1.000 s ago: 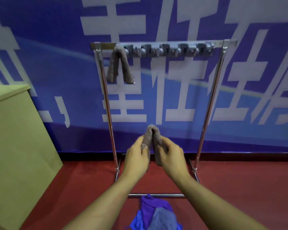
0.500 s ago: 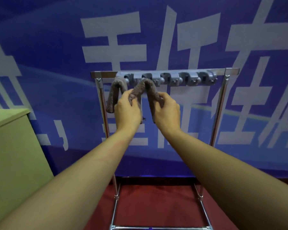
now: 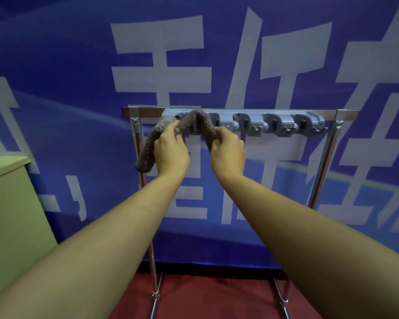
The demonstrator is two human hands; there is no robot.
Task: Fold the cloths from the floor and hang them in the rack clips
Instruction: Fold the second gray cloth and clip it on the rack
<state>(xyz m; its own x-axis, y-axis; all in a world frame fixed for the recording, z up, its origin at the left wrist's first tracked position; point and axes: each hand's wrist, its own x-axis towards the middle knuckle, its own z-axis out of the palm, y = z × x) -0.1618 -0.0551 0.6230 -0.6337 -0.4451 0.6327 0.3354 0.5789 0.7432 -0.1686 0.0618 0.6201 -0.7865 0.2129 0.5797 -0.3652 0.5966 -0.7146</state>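
Observation:
A folded grey-brown cloth (image 3: 199,120) is bent over like an arch against the second clip from the left on the grey clip strip (image 3: 276,124) of the metal rack (image 3: 325,162). My left hand (image 3: 171,150) grips its left leg and my right hand (image 3: 227,149) grips its right leg. Another grey-brown cloth (image 3: 148,146) hangs from the leftmost clip, partly hidden behind my left hand. The three clips to the right hold nothing.
A pale green cabinet (image 3: 12,203) stands at the left. A blue banner (image 3: 78,77) with large white characters covers the wall behind the rack. The floor (image 3: 217,295) is dark red, with the rack's base bars on it.
Both hands lifted the folded cloth from low in front of the rack up to the clip strip, then pressed its bend at the second clip. My view rose; the floor cloths left the frame.

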